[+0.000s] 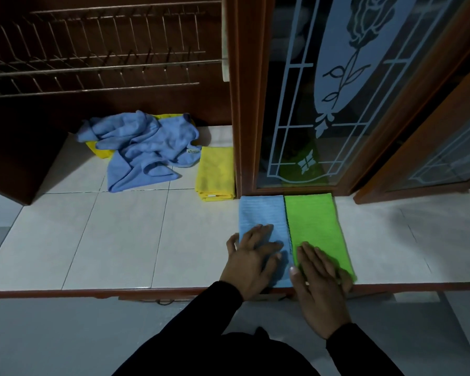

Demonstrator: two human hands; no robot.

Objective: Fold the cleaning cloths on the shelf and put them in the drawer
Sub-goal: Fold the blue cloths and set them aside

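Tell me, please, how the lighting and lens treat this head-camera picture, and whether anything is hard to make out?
Head view: dim, bluish light; the dish rack recess at upper left is nearly black. The wide lens bends the cabinet door frame and shelf edge. The folded green cloth and folded blue cloth stay sharp, and the left hand and right hand show no blur.

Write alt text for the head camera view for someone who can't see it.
Two hands press flat on folded cloths lying side by side on a tiled shelf: left hand on the blue cloth, right hand on the green cloth. Behind lie a folded yellow cloth and a crumpled blue pile.
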